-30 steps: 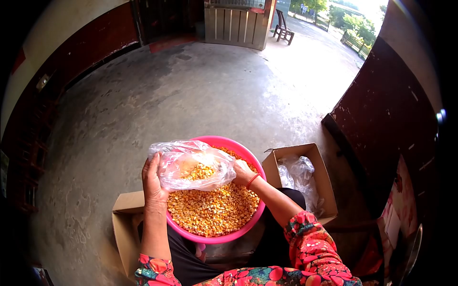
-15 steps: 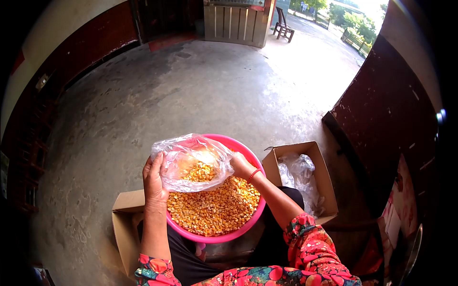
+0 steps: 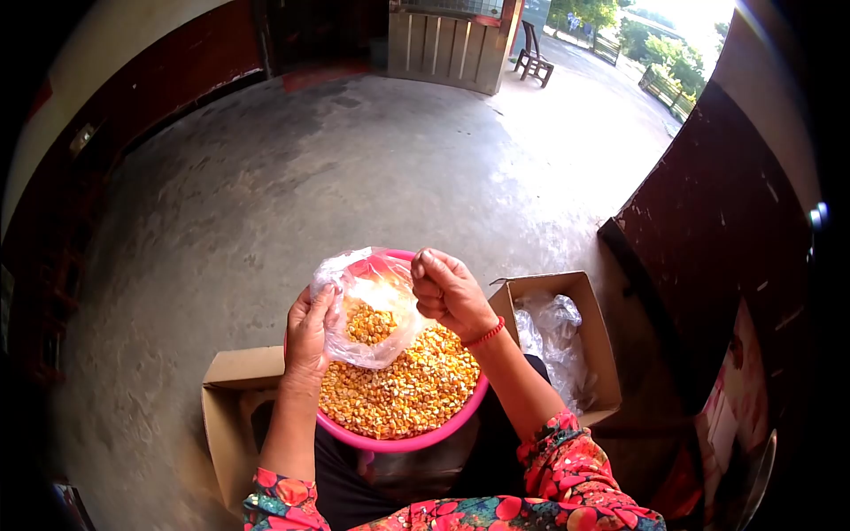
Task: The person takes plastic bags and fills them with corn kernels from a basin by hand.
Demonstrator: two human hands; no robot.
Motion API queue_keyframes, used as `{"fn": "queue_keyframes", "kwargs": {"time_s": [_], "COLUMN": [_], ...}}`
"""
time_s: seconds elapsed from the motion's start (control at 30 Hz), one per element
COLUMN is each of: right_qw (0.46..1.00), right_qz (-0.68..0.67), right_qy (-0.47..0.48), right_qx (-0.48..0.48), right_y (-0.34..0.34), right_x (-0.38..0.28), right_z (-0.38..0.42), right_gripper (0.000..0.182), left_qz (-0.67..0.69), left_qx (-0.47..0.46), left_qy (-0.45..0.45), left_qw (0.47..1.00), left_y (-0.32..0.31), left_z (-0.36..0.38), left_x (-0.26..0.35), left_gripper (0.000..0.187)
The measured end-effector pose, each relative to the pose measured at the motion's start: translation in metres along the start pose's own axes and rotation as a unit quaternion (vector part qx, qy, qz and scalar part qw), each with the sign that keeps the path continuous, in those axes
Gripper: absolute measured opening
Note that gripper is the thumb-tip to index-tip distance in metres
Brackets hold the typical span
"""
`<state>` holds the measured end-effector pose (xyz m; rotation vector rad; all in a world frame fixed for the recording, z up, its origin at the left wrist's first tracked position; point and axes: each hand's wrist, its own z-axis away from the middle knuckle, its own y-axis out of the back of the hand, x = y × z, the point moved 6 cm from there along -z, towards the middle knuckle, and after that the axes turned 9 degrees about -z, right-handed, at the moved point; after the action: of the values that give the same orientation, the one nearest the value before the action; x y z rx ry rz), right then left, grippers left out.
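A clear plastic bag (image 3: 343, 265) with some corn kernels (image 3: 370, 325) inside is spread over the far left part of a pink basin (image 3: 409, 442). Loose yellow corn kernels (image 3: 403, 394) fill much of that basin. My left hand (image 3: 310, 332) pinches the bag's left edge, thumb toward the opening. At the bag's right side, my right hand (image 3: 450, 294) is raised with its fingers curled closed and the thumb on top. Whether those fingers hold the bag's edge or something small is hidden.
On the right stands an open cardboard box (image 3: 604, 354) with crumpled clear plastic bags (image 3: 560, 341) in it. Another cardboard box (image 3: 232, 372) is at the left, beside my leg. Concrete floor (image 3: 266, 203) stretches ahead to a wooden chair (image 3: 534, 62) near the bright doorway.
My right hand has risen from the bag's right side, its fingers now curled closed in view. The bag looks narrower, and my left hand has shifted slightly right with it.
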<state>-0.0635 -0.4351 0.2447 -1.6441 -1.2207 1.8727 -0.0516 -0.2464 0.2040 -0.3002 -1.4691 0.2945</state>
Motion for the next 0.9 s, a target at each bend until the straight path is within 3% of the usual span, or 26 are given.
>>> {"fn": "queue_keyframes", "kwargs": {"time_s": [0.13, 0.27, 0.43, 0.5, 0.57, 0.63, 0.67, 0.7, 0.77, 0.9], "right_qw": [0.997, 0.994, 0.991, 0.99, 0.982, 0.983, 0.912, 0.741, 0.832, 0.851], "right_qz": [-0.04, -0.032, -0.006, -0.006, 0.049, 0.073, 0.356, 0.6, 0.534, 0.519], "right_qy": [-0.063, -0.1, -0.047, -0.039, 0.029, 0.052, 0.186, 0.301, 0.143, 0.078], "right_qx": [-0.035, 0.021, 0.124, 0.134, 0.18, 0.159, 0.085, 0.003, 0.039, -0.016], "right_y": [-0.017, 0.005, 0.022, 0.03, 0.04, 0.045, 0.031, 0.003, 0.003, 0.033], "right_x": [0.034, 0.064, 0.061, 0.061, 0.054, 0.05, 0.032, 0.026, 0.033, 0.058], "right_z": [0.001, -0.008, -0.016, -0.019, -0.019, -0.016, -0.014, -0.007, -0.013, -0.027], "right_gripper": [0.025, 0.025, 0.025, 0.022, 0.02, 0.02, 0.024, 0.028, 0.033, 0.03], "left_qz": [-0.022, -0.024, -0.022, -0.012, 0.005, 0.004, 0.006, 0.006, 0.014, 0.052], "left_qx": [-0.021, -0.026, -0.052, -0.128, -0.151, -0.193, -0.193, -0.193, -0.121, -0.051], "left_qy": [0.006, 0.005, -0.001, 0.029, 0.044, 0.047, 0.045, 0.045, 0.038, 0.03], "left_qw": [1.0, 0.999, 0.998, 0.991, 0.988, 0.98, 0.98, 0.98, 0.992, 0.997], "left_y": [-0.006, -0.011, -0.009, -0.024, -0.032, -0.04, -0.041, -0.041, -0.031, -0.011], "left_z": [0.004, 0.009, 0.009, 0.018, 0.023, 0.027, 0.027, 0.027, 0.022, 0.009], "left_x": [-0.003, 0.007, 0.005, 0.006, 0.003, 0.002, 0.003, 0.003, 0.002, 0.005], "left_gripper": [0.008, 0.008, 0.009, 0.01, 0.01, 0.011, 0.011, 0.011, 0.01, 0.011]}}
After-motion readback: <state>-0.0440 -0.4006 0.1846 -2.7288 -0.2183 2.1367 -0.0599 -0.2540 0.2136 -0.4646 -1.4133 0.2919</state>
